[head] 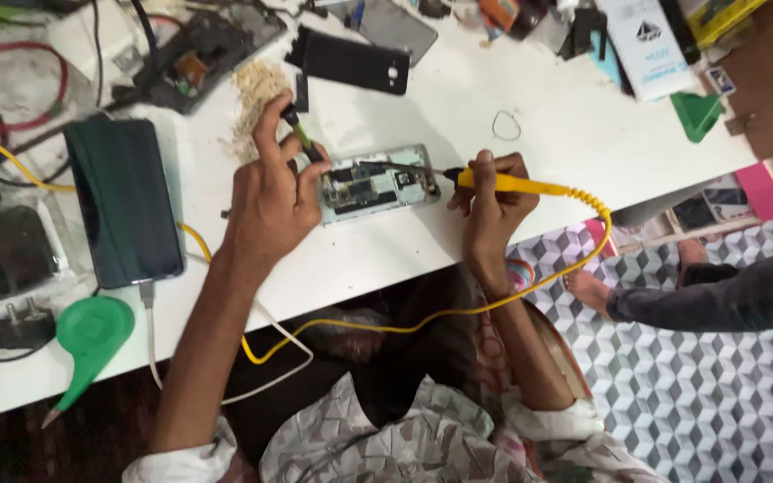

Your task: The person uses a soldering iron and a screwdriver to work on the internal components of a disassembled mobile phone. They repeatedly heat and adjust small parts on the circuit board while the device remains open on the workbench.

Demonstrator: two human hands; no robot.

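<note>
right hand [491, 204] fingers clenched on yellow iron [516, 184], left hand [270, 192] gripping tweezers [304, 136]; opened phone [378, 182] near table edge [386, 259]

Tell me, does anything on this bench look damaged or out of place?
The phone under both hands lies opened, its circuit board bare. A loose black back cover lies apart above it, and a pale fibrous heap sits spilled on the white table.

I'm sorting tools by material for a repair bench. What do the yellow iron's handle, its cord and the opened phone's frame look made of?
Yellow iron handle, held in the right hand: likely smooth moulded plastic, even matte colour. Yellow cord: flexible rubbery or plastic sheath, coiled near the handle. Opened phone: pale frame looks like plastic or light metal, too small to tell; circuit parts exposed inside. The left hand holds a thin green-handled tool.
</note>
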